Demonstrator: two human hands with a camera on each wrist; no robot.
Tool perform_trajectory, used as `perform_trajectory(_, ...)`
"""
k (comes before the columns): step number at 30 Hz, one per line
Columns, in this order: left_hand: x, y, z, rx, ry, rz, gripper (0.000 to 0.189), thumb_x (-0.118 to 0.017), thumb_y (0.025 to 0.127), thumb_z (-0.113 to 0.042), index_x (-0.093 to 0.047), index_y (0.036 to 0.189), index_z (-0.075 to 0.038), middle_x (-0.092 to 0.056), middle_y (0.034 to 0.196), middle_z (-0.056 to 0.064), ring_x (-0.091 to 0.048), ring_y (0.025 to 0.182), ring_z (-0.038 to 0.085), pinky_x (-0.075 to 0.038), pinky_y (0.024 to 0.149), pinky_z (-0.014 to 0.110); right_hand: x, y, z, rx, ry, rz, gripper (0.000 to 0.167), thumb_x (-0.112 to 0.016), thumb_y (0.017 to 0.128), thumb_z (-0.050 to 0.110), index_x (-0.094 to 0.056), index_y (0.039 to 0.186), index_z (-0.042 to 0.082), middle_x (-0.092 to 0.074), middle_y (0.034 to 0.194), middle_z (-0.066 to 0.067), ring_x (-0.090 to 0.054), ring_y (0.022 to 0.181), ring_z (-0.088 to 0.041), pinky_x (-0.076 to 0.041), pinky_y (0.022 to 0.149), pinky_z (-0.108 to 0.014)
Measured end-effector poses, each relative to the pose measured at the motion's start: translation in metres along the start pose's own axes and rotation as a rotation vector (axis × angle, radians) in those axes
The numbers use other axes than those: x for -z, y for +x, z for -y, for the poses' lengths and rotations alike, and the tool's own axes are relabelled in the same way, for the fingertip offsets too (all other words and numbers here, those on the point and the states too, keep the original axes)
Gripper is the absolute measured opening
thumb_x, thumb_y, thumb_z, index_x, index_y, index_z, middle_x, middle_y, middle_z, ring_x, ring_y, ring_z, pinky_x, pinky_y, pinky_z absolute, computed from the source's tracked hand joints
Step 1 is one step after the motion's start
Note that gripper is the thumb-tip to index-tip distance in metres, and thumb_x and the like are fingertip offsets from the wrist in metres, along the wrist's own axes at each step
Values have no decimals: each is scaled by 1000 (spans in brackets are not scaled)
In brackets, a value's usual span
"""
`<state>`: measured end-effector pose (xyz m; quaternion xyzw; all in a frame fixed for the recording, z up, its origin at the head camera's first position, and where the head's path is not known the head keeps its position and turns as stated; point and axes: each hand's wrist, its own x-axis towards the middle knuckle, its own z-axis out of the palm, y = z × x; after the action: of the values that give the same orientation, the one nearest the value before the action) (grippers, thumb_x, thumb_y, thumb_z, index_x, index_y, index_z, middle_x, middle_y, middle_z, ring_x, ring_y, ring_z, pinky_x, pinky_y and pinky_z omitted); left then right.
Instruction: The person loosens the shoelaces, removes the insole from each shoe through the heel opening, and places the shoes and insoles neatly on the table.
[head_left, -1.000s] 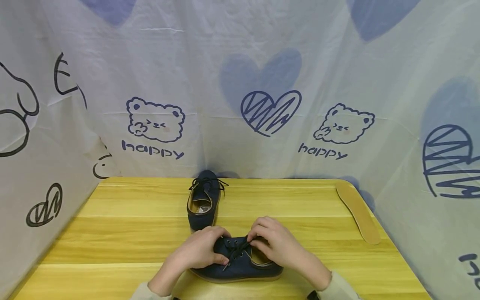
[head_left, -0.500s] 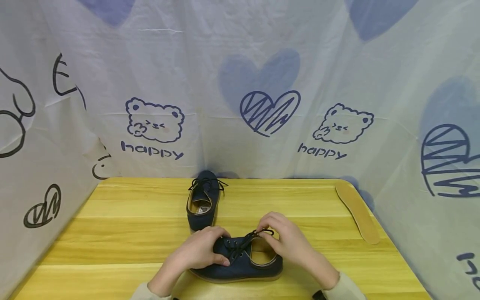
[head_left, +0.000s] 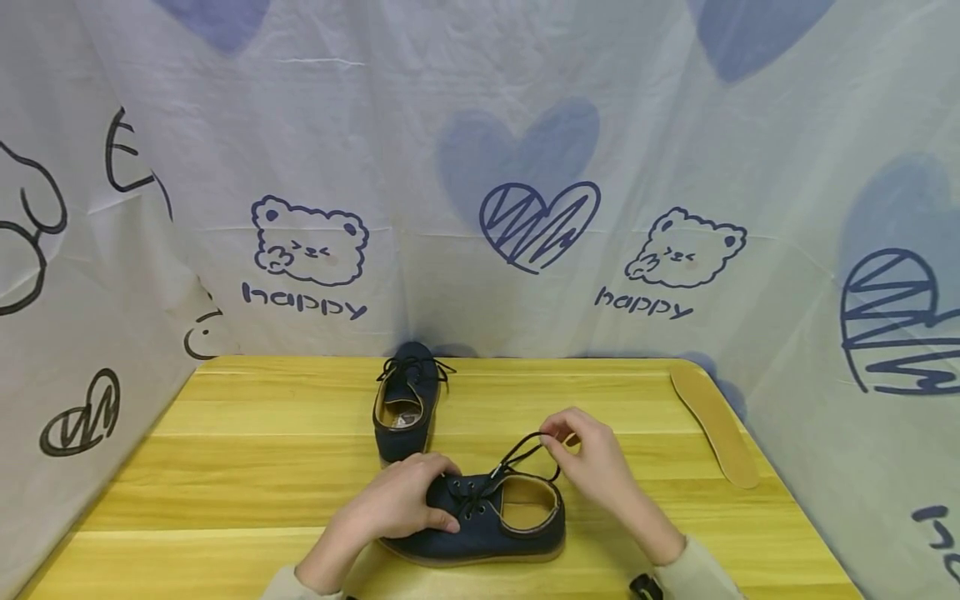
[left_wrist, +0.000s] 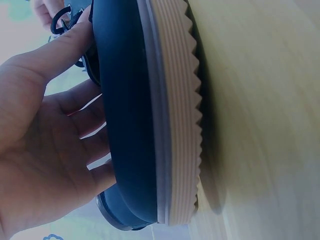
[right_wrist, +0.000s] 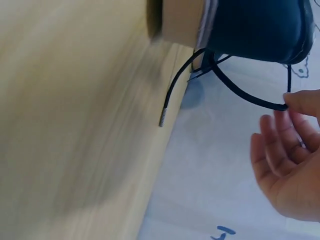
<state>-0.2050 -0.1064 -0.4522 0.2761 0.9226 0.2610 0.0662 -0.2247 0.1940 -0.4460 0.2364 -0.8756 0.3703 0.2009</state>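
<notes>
A navy lace-up shoe (head_left: pixel 480 543) lies sideways at the near middle of the table, toe to the left and opening to the right. My left hand (head_left: pixel 408 498) grips its toe half, thumb on the near side of the upper and fingers over the far side. In the left wrist view, the shoe's ridged tan sole (left_wrist: pixel 181 110) faces the table. Above the shoe's opening, my right hand (head_left: pixel 592 462) pinches its black shoelace (right_wrist: pixel 245 96) between thumb and forefinger. The lace is drawn out as a loop, and one tipped end hangs loose in the right wrist view.
A matching navy shoe (head_left: pixel 395 437), its lace tied in a bow, stands just behind, toe toward the back. A tan insole (head_left: pixel 716 425) lies along the right edge of the wooden table (head_left: pixel 247 467). A printed white cloth (head_left: pixel 450 317) hangs around the table.
My right hand has moved right and up from the eyelets, drawing the lace out into a longer loop. The left hand and both shoes stay where they were.
</notes>
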Motion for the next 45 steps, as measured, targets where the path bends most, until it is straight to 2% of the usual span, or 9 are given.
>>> perform_trajectory(4, 0, 0, 0, -1, 0, -1, 57, -93, 76, -41, -71, 122, -16, -69, 123, 3, -63, 115, 28, -51, 94, 52, 0, -1, -6, -142, -33, 39, 12, -78, 92, 3, -73, 97, 13, -66, 86, 8, -61, 77, -7, -56, 69, -28)
perform_trajectory(10, 0, 0, 1, -3, -3, -5, 57, -93, 75, -41, -71, 122, -16, -69, 123, 4, -63, 115, 29, -51, 95, 52, 2, 0, -13, -301, -85, 121, 9, -75, 93, 5, -73, 97, 12, -66, 83, 5, -60, 73, -10, -51, 66, -28)
perform_trajectory(18, 0, -1, 1, -3, -5, -4, 57, -93, 75, -41, -71, 122, -16, -69, 123, 4, -63, 115, 28, -51, 95, 52, 5, -2, -22, -399, -173, 191, 7, -73, 93, 5, -73, 98, 11, -67, 84, 5, -57, 71, -10, -49, 65, -31)
perform_trajectory(22, 1, -1, 0, 3, -7, 0, 57, -93, 75, -41, -71, 122, -16, -69, 124, 4, -63, 115, 28, -51, 95, 52, 5, -4, -24, -400, -208, 231, 8, -73, 91, 4, -74, 96, 11, -68, 84, 4, -58, 72, -10, -50, 66, -33)
perform_trajectory(26, 1, -1, 0, 6, -7, 4, 58, -93, 75, -41, -71, 122, -16, -69, 124, 4, -63, 115, 28, -51, 95, 52, 4, -4, -23, -398, -186, 236, 6, -75, 93, 9, -74, 99, 11, -68, 87, 5, -59, 74, -10, -51, 67, -33)
perform_trajectory(29, 1, -1, 0, 5, -8, 4, 58, -93, 75, -41, -71, 122, -16, -69, 124, 4, -63, 115, 28, -51, 95, 52, 3, -3, -20, -375, -127, 210, 8, -75, 96, 13, -75, 104, 11, -67, 91, 5, -61, 79, -11, -51, 69, -32)
perform_trajectory(34, 2, -1, -1, 3, -10, 4, 57, -93, 76, -40, -71, 122, -16, -69, 123, 4, -63, 114, 28, -51, 94, 52, 5, 0, -9, -261, -6, 195, 10, -74, 98, 14, -76, 107, 12, -69, 99, 6, -64, 87, -14, -54, 72, -30)
perform_trajectory(40, 3, -1, -2, 0, -10, 6, 57, -93, 76, -40, -71, 122, -16, -69, 123, 4, -63, 115, 28, -51, 94, 52, 3, 3, 4, -147, 107, 305, 10, -72, 99, 14, -75, 108, 15, -69, 102, 6, -64, 88, -13, -56, 72, -28)
perform_trajectory(45, 3, -1, -2, -1, -6, 1, 57, -94, 76, -40, -71, 122, -16, -69, 122, 4, -63, 114, 28, -52, 94, 51, -2, 4, 11, -105, 115, 399, 9, -71, 100, 16, -75, 108, 12, -68, 101, 7, -63, 86, -12, -55, 68, -26)
